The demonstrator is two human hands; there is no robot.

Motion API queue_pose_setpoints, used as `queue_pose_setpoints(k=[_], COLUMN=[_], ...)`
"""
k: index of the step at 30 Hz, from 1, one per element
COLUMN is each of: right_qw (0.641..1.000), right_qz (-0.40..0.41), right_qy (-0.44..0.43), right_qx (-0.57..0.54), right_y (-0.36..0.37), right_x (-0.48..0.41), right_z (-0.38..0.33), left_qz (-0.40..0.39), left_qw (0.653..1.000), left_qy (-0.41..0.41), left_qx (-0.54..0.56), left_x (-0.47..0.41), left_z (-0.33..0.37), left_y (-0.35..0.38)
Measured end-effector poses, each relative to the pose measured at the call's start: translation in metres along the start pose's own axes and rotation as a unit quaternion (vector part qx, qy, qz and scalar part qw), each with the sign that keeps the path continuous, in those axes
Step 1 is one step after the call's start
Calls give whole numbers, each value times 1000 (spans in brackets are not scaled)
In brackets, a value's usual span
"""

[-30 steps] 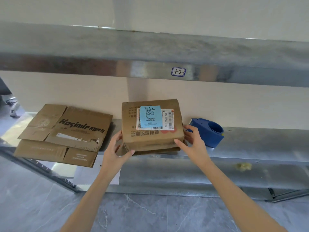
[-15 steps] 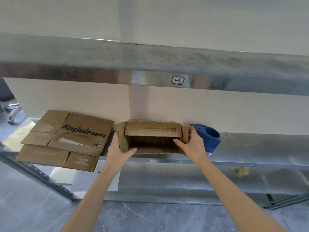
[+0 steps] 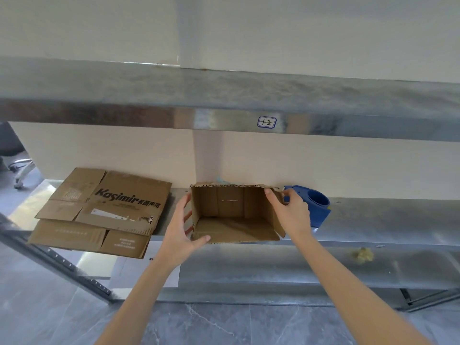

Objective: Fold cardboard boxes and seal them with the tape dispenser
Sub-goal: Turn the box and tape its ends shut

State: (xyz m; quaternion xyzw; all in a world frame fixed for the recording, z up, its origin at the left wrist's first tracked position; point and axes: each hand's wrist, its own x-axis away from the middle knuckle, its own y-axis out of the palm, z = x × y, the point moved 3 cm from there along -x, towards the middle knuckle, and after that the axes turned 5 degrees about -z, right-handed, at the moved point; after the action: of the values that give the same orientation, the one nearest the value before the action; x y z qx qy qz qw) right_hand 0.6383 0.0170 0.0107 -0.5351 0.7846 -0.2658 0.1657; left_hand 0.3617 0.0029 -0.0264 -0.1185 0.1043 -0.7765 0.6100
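From the head camera, a small brown cardboard box (image 3: 231, 212) lies on its side on the grey metal shelf (image 3: 385, 220), straight ahead of the person and between the two hands. Its open mouth faces the person and its flaps are splayed outward. Its long axis runs left to right along the shelf edge.

The left hand (image 3: 180, 227) is flat against the outside of the box's left side. The fingers are nearly straight and point up, and the thumb reaches onto the near left corner of the bottom flap. It presses rather than grasps.

The right hand (image 3: 291, 212) pinches the right side flap near its upper corner, with one digit inside the mouth and the others curled behind the flap.

A blue plastic tape dispenser (image 3: 317, 205) stands just beyond the right hand's knuckles, beside the box's right end, so the right hand is much the nearer to it.

A flattened brown cardboard box (image 3: 112, 207) with dark print lies to the left, apart from the left hand and overhanging the shelf edge.

The mouth flaps look unfolded. Closing them probably means swinging each side flap inward toward the centre.
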Motion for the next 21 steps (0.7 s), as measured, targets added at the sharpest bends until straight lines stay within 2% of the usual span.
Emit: queue_pose_setpoints(k=[6, 11, 13, 17, 21], right_qw=[998, 983, 983, 980, 968], right_qz=[31, -30, -76, -154, -193], right_qy=[-29, -113, -123, -108, -109], right_qx=[49, 145, 111, -62, -119], right_y=[2, 2, 1, 2, 1], right_x=[5, 10, 10, 12, 10], right_z=[-6, -8, -7, -1, 3], left_qz=[1, 14, 19, 18, 18], left_qw=[1000, 999, 999, 998, 996], left_qy=[7, 24, 36, 42, 57], left_qx=[-7, 22, 25, 40, 60], left_x=[-3, -8, -10, -16, -18], left_z=[0, 9, 11, 12, 19], left_y=[4, -5, -11, -14, -8])
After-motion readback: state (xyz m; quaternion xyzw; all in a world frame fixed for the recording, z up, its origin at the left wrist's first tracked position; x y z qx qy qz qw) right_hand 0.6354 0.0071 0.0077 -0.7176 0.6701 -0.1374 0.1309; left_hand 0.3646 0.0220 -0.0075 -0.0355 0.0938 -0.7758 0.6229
